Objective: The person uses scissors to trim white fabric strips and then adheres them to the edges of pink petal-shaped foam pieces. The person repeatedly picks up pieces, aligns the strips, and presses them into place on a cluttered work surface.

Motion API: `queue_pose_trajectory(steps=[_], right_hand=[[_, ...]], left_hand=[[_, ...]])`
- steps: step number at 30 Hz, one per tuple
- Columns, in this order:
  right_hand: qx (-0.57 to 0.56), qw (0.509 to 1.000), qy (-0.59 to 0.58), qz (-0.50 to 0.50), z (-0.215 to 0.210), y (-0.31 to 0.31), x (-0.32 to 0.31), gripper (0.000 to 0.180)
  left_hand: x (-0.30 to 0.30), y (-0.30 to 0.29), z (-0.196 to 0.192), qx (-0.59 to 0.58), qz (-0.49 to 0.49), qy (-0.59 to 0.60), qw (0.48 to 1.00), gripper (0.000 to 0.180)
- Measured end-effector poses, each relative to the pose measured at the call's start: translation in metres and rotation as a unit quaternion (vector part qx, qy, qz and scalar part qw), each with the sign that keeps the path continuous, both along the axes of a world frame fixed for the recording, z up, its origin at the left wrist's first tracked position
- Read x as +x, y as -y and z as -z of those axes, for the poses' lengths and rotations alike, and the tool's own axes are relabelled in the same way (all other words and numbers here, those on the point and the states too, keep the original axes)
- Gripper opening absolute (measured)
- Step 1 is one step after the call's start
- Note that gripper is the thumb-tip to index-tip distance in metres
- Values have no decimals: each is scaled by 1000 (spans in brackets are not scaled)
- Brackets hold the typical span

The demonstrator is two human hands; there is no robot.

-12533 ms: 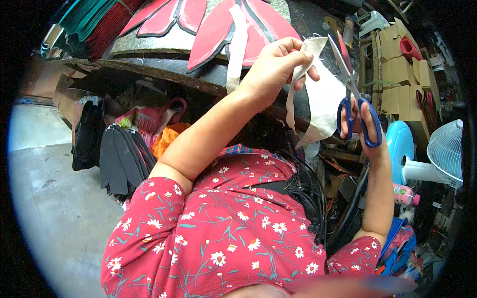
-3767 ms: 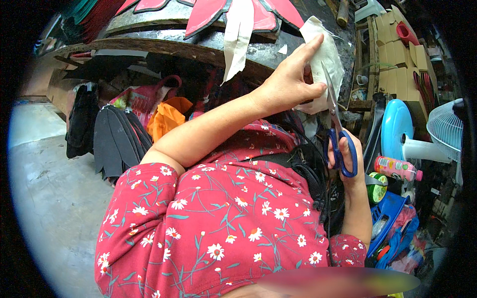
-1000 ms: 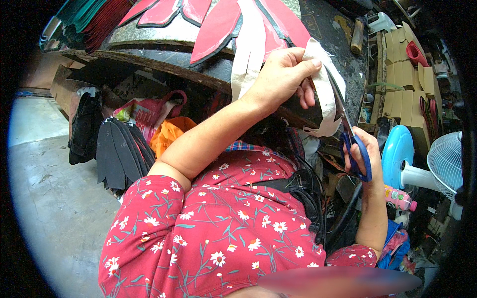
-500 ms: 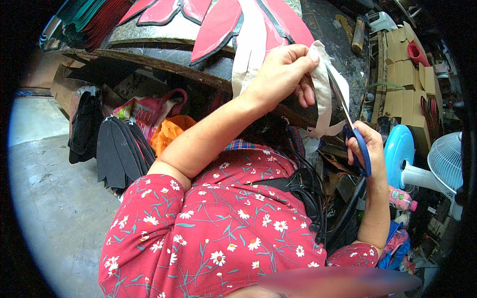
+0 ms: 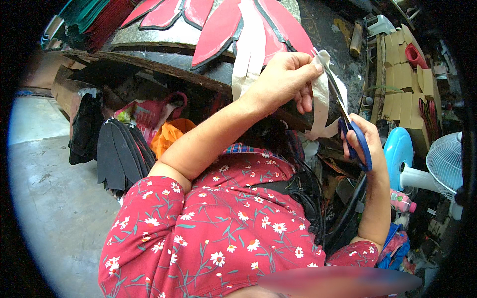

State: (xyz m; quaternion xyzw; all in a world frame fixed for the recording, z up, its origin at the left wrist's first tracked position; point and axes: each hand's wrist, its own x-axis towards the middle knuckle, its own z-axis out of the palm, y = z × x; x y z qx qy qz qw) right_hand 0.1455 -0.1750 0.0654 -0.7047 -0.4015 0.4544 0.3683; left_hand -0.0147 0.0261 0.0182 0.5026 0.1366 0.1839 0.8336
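My left hand (image 5: 290, 79) is closed, pinching the upper end of a strip of off-white cloth (image 5: 320, 97) between thumb and fingers. The strip hangs from the pinch and curls at its lower end. In my right hand (image 5: 368, 136) is a pair of scissors (image 5: 356, 149) with blue handles, my fingers through the loops. Its metal blades point up and to the left, lying across the cloth with the tips close to my left thumb. Beyond my left wrist, long white strips (image 5: 250, 47) drape over red petal-shaped pieces with black edging (image 5: 214, 37) on the worktable.
The dark worktable (image 5: 325, 35) has a worn wooden front edge. Dark grey petal-shaped pieces (image 5: 119, 154) hang in a bundle at the left, near an orange cloth (image 5: 171, 135). At the right stand a fan (image 5: 444, 164) with a blue base and cardboard boxes (image 5: 397, 74).
The scissors in my right hand have moved up and left, so the blades now lie further across the cloth near my left thumb. My left hand has shifted slightly and keeps its pinch.
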Motion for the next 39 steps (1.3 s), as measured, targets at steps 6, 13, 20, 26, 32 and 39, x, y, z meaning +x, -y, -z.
queue_pose_trajectory(steps=[6, 13, 20, 26, 32, 39], right_hand=[[-10, 998, -13, 56, 15, -7, 6, 26], [4, 996, -4, 88, 29, -18, 0, 32], [-29, 996, 15, 78, 30, -22, -7, 26], [-70, 991, 102, 53, 20, -25, -15, 32], [-135, 925, 354, -15, -3, -2, -39, 52], [-114, 911, 395, -17, -2, 2, -43, 51]], left_hand=[[-4, 1, -4, 20, 11, 4, 1000, 30], [-25, -76, -40, 198, -60, 0, 978, 14], [-30, -150, -59, 354, -270, -45, 895, 15], [-32, -172, -47, 405, -354, -121, 834, 23], [-42, -151, -50, 727, -415, -62, 544, 38], [-46, -62, -19, 820, -63, 12, 569, 32]])
